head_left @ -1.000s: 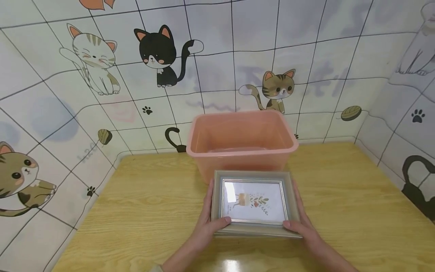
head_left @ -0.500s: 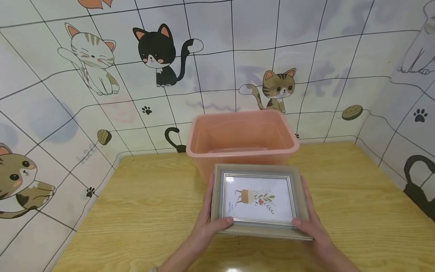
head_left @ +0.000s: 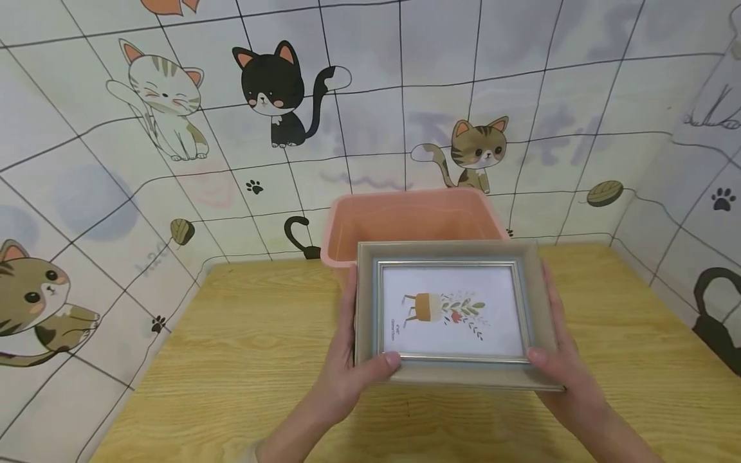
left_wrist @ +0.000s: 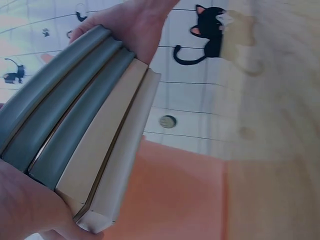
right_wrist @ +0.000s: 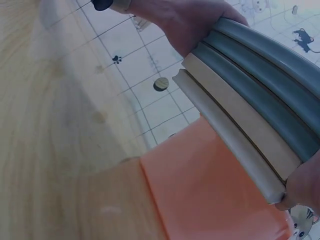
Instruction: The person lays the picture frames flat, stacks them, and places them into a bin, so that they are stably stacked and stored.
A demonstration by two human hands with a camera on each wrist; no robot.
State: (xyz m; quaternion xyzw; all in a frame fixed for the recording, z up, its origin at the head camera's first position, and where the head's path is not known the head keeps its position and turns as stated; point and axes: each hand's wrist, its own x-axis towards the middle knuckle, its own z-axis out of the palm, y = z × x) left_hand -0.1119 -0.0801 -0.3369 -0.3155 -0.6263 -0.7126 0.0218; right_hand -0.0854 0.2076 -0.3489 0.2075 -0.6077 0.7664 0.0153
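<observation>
A stack of several picture frames [head_left: 451, 376] is held up between both hands in the head view. The top one has a champagne border and a print of potted flowers lying sideways. My left hand [head_left: 344, 366] grips the left side, its thumb over the front border. On the opposite side my right hand [head_left: 570, 370] grips likewise, thumb on the lower right corner. Edge on, the stack [left_wrist: 80, 110] shows grey-blue and cream layers in the left wrist view. A pink plastic tub [head_left: 417, 215] stands behind the frames, its front partly hidden by them.
The tub rests on a wood-grain table [head_left: 231, 347] against the rear wall. Cat-patterned tile covering [head_left: 370, 128] lines the wall behind and both sides.
Both hands have raised the stack of picture frames up and toward the camera, slightly rightward. It now overlaps the tub's front rim. The tub has stayed in place.
</observation>
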